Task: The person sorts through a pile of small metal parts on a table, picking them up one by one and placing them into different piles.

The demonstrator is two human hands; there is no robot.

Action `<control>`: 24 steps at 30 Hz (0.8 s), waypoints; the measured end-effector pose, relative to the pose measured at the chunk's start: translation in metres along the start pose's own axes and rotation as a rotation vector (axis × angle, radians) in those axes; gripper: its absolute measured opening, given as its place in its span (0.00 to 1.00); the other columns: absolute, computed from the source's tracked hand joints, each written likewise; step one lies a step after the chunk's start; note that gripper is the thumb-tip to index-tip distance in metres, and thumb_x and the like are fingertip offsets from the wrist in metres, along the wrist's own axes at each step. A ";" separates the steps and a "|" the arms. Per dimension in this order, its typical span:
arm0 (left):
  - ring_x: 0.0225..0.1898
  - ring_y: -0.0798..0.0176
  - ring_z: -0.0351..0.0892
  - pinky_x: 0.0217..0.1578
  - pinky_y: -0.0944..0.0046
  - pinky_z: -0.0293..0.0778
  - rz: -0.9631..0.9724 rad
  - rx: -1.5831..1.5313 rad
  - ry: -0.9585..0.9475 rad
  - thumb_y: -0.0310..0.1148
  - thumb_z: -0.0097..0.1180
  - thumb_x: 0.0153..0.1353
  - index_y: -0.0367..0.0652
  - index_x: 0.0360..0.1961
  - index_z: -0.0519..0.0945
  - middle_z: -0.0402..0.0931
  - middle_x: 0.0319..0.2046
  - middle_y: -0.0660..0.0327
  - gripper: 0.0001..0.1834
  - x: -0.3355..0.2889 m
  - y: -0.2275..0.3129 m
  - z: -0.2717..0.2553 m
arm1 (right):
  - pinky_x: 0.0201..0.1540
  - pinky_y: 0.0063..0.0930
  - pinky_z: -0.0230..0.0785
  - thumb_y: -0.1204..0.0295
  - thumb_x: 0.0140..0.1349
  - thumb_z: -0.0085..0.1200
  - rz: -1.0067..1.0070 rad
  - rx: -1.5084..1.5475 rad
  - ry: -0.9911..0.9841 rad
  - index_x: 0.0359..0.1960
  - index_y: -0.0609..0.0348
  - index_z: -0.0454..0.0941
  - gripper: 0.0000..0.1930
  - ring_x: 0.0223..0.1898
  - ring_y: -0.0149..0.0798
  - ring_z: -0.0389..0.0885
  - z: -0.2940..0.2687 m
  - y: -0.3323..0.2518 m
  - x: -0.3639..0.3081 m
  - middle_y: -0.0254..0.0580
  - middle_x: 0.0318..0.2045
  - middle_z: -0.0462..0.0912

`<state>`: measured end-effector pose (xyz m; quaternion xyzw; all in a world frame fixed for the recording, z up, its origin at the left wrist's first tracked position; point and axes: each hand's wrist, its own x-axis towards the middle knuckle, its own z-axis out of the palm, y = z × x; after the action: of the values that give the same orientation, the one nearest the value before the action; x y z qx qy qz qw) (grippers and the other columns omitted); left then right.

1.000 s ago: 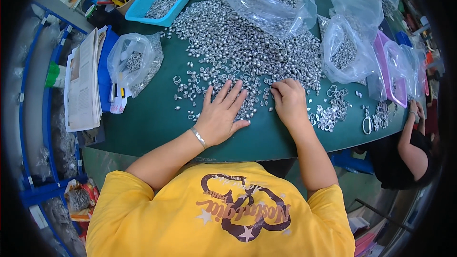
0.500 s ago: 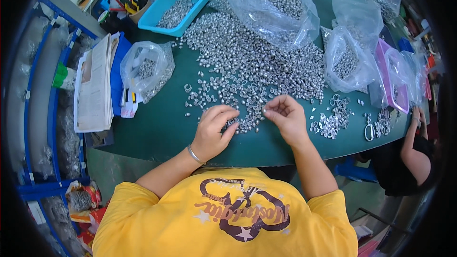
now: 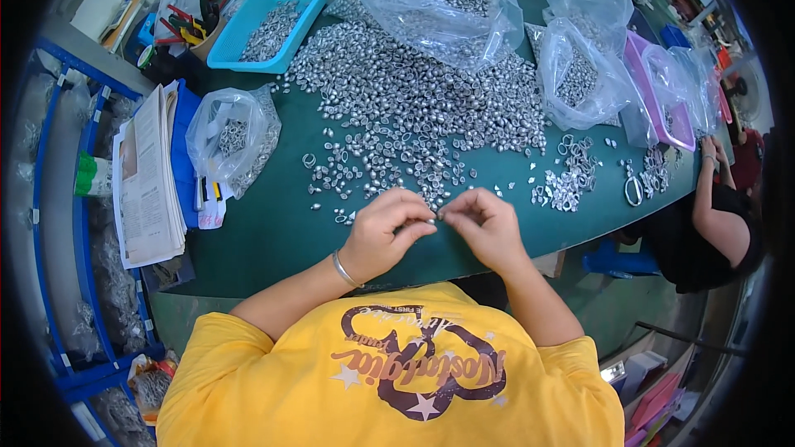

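Note:
My left hand (image 3: 385, 232) and my right hand (image 3: 489, 228) meet near the front edge of the green table, their fingertips almost touching. The left thumb and fingers pinch a small silver metal piece (image 3: 431, 221), mostly hidden by the fingertips. My right thumb and forefinger are pinched close beside it; what they hold is too small to make out. Just beyond both hands spreads a large heap of small silver metal pieces (image 3: 414, 99), some domed like beads, others ring-like. Looser pieces from it lie scattered near my left fingers.
Clear plastic bags of pieces (image 3: 240, 136) (image 3: 580, 74) flank the heap, with a turquoise basket (image 3: 217, 54) at the back left. Rightward lie a smaller pile of flat pieces (image 3: 570, 178) and a pink basket (image 3: 681, 128). Papers (image 3: 149, 182) stand left. Another person's arm (image 3: 712, 207) rests far right.
My right hand has moved left and nearer to me, and my left hand has come back from the loose pieces, so their fingertips now meet. The view has shifted slightly.

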<state>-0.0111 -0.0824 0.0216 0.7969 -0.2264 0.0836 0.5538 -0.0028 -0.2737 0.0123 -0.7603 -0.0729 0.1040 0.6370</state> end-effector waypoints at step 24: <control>0.31 0.66 0.77 0.32 0.72 0.74 -0.066 0.004 0.118 0.18 0.63 0.46 0.35 0.30 0.78 0.77 0.31 0.58 0.08 -0.007 0.000 -0.017 | 0.34 0.21 0.75 0.75 0.62 0.49 0.400 0.983 -0.296 0.42 0.65 0.73 0.09 0.33 0.34 0.80 0.012 0.001 0.022 0.45 0.34 0.80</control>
<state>-0.0154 -0.0650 0.0246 0.7989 -0.1666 0.1124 0.5669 0.0152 -0.2568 0.0078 -0.3496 0.0412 0.3508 0.8678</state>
